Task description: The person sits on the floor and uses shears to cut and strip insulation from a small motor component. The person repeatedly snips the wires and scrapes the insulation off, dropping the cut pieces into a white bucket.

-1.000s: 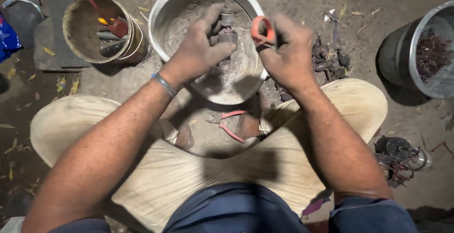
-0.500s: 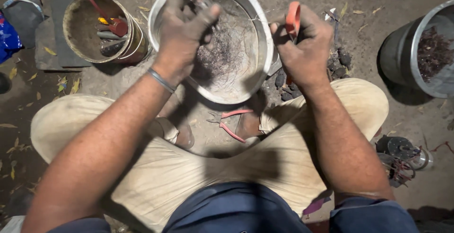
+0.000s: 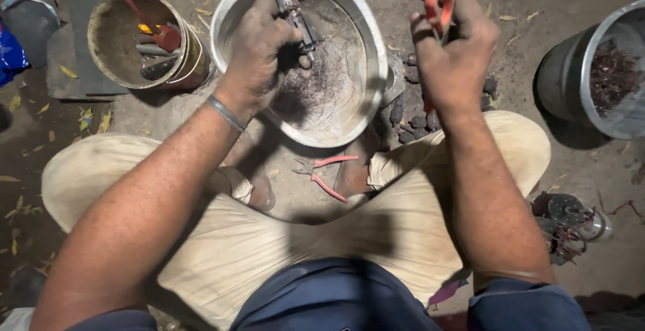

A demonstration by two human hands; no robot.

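Here, left hand (image 3: 259,49) clenched around metal part (image 3: 295,12) above basin (image 3: 373,49), right hand (image 3: 453,55) gripping orange-handled cutters (image 3: 438,5).

Left hand (image 3: 259,52) gripping metal part (image 3: 295,15), basin (image 3: 366,28)

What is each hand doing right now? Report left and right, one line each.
Left hand: closed on a metal motor part over the steel basin.
Right hand: closed on an orange-handled tool.
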